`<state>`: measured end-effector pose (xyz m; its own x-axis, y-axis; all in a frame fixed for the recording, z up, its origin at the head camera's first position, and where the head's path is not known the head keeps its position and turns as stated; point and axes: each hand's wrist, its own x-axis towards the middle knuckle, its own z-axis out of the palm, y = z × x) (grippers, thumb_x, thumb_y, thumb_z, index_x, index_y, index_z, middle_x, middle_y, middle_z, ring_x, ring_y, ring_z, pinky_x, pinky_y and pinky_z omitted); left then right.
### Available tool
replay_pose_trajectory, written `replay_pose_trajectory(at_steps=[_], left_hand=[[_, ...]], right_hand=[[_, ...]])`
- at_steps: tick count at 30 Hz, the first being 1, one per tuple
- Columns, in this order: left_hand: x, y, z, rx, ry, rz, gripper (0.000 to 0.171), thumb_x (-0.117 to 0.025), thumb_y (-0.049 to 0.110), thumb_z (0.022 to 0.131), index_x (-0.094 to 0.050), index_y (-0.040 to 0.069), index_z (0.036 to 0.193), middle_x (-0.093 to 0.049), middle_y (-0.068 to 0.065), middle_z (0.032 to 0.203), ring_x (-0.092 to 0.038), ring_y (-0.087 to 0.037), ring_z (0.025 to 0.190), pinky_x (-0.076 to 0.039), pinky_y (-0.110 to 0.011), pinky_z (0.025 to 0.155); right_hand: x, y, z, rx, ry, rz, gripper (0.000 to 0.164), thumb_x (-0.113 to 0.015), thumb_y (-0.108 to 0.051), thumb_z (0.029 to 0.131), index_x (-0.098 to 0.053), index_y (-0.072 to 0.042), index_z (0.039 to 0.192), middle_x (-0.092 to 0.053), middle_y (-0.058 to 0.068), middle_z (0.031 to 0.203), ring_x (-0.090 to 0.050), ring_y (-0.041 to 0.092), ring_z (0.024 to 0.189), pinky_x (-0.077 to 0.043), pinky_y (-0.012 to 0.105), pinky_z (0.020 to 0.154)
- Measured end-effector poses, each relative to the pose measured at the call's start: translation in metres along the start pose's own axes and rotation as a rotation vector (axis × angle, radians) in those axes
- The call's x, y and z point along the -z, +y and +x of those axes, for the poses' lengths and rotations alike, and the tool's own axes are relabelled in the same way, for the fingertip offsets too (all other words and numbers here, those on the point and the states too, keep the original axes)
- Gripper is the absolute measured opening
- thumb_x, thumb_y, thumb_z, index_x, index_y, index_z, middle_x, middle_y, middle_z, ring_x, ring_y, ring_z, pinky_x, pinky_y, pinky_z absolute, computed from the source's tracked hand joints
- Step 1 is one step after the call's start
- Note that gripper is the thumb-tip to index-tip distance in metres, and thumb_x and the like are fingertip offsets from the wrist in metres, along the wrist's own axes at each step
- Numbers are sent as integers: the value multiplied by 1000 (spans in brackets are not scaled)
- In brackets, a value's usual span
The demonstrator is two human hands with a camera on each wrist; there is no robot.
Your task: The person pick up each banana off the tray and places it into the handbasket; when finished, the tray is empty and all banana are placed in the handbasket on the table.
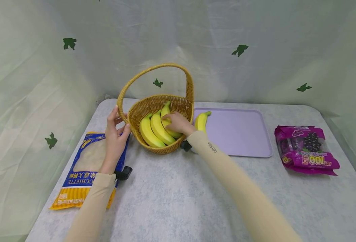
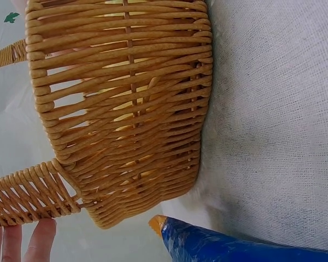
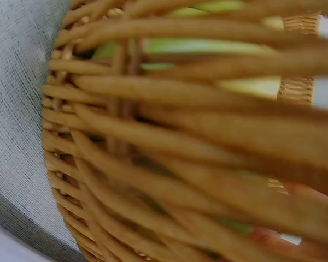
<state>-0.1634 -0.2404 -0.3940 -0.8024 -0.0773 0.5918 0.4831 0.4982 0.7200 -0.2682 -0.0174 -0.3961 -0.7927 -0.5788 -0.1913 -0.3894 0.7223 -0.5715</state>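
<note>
- The basket (image 1: 158,150) is sitting on the table (image 1: 165,195), holding three bananas (image 1: 160,129) side by side.
- The left hand (image 1: 114,138) is gripping the handle's (image 1: 189,89) foot between bent fingers and thumb.
- The right hand (image 1: 179,123) is dipping inside, fingers curling around the rightmost banana (image 1: 166,110).
- Another banana (image 1: 200,122) is lying on the tray's (image 1: 238,132) left edge.
- A pasta bag (image 1: 90,156) is lying left, a purple bag (image 1: 306,151) right.

The left sleeve (image 1: 90,208) is smooth cream; the right sleeve (image 1: 238,181) matches, with small dark lettering (image 1: 212,148) near its cuff (image 1: 196,137). A black camera (image 1: 124,173) sits at each wrist.
</note>
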Motion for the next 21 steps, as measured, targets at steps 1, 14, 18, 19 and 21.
replay_pose_trajectory(at_steps=[1, 14, 18, 19, 21], left_hand=[[0, 0, 0, -1, 0, 2, 63, -52, -3, 95, -24, 14, 148, -46, -18, 128, -50, -28, 115, -48, -18, 85], [-2, 0, 0, 5, 7, 8, 64, -52, -5, 94, -24, 15, 148, -47, -20, 126, -51, -23, 114, -48, -16, 84], [-2, 0, 0, 9, 4, 5, 64, -52, -4, 94, -23, 15, 148, -47, -18, 126, -51, -25, 114, -48, -18, 84], [-1, 0, 0, 10, 3, 5, 64, -52, -4, 94, -23, 15, 148, -47, -19, 126, -50, -25, 114, -48, -18, 85], [-1, 1, 0, 15, 2, 5, 65, -52, -4, 94, -23, 15, 149, -47, -19, 127, -50, -25, 115, -48, -18, 85]], right_hand=[[1, 0, 0, 6, 2, 11, 44, -59, -15, 95, -52, -14, 139, -45, 11, 143, -25, 31, 139, -26, 40, 111], [19, 9, -19, 64, 152, 478, 40, -59, -15, 95, -54, -8, 134, -55, 16, 126, -53, 27, 111, -47, 42, 88], [26, 19, -26, 115, 158, 675, 39, -59, -11, 95, -53, -2, 132, -54, 19, 124, -54, 26, 106, -46, 49, 91], [27, 22, -28, 124, 155, 713, 38, -58, -10, 95, -53, -1, 132, -53, 20, 125, -54, 25, 106, -46, 50, 92], [31, 27, -34, 141, 156, 773, 37, -57, -9, 95, -53, 0, 131, -52, 22, 126, -54, 26, 106, -45, 51, 93]])
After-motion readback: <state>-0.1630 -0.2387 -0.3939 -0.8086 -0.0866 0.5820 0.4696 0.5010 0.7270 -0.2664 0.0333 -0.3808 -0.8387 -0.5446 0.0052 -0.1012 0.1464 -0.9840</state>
